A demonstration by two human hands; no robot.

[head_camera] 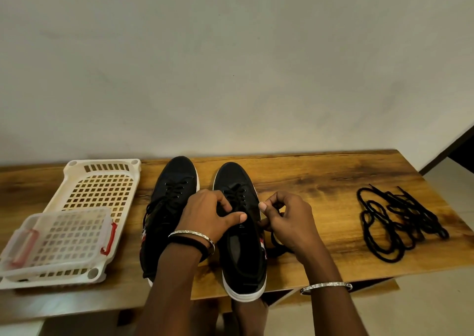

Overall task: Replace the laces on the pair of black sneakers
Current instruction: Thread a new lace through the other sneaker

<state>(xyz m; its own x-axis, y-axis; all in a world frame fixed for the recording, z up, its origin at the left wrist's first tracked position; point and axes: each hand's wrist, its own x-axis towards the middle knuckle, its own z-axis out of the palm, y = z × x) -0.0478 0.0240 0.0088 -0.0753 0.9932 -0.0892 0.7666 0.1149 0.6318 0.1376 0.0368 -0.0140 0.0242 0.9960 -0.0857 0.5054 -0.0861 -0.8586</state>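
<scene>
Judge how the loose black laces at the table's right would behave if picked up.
The loose laces probably flop, since they lie in slack loops on the table. Likely light, being thin cord. They may lift tangled, as strands overlap.

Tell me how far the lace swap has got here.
Done: nothing complete; both sneakers still show laces in their eyelets. In hand: the left hand holds the right sneaker at its tongue while the right hand pinches its loosened old lace. Left: finish unlacing it, unlace the left sneaker, then thread the spare laces lying untouched on the table.
</scene>
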